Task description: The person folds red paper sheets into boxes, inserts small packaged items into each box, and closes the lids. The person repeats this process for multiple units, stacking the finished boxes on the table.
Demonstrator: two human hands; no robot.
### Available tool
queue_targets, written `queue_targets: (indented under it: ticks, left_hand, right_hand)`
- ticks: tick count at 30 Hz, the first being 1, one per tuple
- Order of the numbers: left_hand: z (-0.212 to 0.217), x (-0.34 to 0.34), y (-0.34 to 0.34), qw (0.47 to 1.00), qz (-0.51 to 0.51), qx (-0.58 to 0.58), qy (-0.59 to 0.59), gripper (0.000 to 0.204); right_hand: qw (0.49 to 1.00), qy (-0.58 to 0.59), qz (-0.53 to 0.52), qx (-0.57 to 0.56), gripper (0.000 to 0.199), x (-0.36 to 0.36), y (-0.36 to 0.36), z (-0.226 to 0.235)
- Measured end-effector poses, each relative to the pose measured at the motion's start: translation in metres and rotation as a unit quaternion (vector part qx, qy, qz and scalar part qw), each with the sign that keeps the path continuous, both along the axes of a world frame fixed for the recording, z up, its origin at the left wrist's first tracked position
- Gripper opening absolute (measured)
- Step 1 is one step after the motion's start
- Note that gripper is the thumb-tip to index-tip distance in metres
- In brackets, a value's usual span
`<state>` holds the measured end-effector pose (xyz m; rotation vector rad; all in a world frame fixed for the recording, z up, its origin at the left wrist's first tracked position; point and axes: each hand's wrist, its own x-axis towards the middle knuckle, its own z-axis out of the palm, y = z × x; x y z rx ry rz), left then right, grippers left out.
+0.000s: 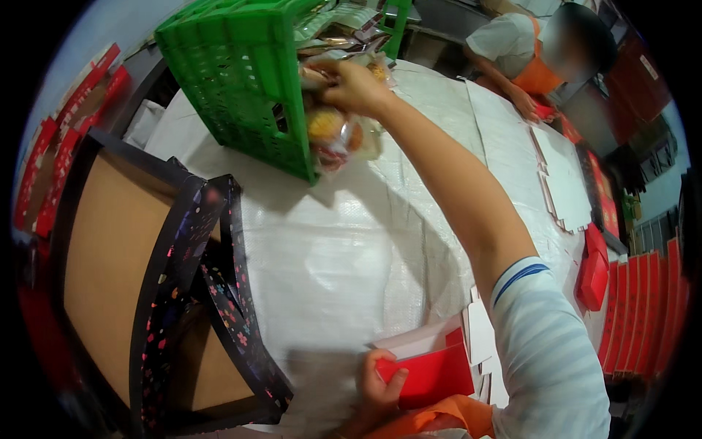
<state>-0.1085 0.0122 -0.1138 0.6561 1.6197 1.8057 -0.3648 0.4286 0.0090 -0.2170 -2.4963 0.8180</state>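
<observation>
My left hand [382, 383] is closed on the side of an open red cardboard box [431, 375] with a pale inside, low in the view. My right arm stretches far forward to a green plastic crate [234, 80] lying on its side. There my right hand [351, 86] curls its fingers round a wrapped packet [314, 77] at the crate's mouth; motion blurs its outline. Just below that hand, clear-wrapped round pastries [333, 128] spill out over the crate's edge. More shiny packets [344, 33] are heaped inside.
Dark floral-patterned box trays [121, 249] lean together at the left. White sheeting [314, 256] covers the table. Flat white cards [559, 179] and a red box [594, 271] lie at the right. Across the table, a person in an orange apron [537, 62] handles something red.
</observation>
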Motion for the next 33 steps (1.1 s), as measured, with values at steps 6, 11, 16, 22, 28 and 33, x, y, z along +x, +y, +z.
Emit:
queue_targets:
  ticks: [6,11,16,22,28,33]
  left_hand:
    - [-0.004,0.0,0.005,1.0,0.019,-0.024,0.007,0.034]
    - [-0.005,0.0,0.002,0.999,0.014,-0.031,0.038,0.033]
    - [-0.002,-0.004,-0.008,0.998,-0.022,-0.062,0.025,0.038]
    - [-0.009,-0.001,-0.008,0.999,-0.013,-0.051,-0.012,0.04]
    - [0.016,0.001,0.005,0.998,0.041,-0.051,-0.024,0.036]
    - [-0.007,0.0,0.004,0.998,0.035,-0.043,0.041,0.031]
  right_hand:
    - [0.941,-0.302,0.146,-0.032,0.053,0.146,-0.029,0.002]
    - [0.975,-0.097,0.024,0.2,0.044,0.054,-0.005,0.047]
    - [0.857,-0.005,0.022,0.514,0.054,-0.123,-0.004,0.006]
    - [0.941,-0.215,-0.013,0.261,0.057,-0.098,-0.023,-0.015]
    - [0.955,-0.241,-0.092,0.144,0.061,0.014,-0.045,-0.013]
    - [0.98,-0.192,0.004,0.043,0.066,0.117,-0.049,-0.039]
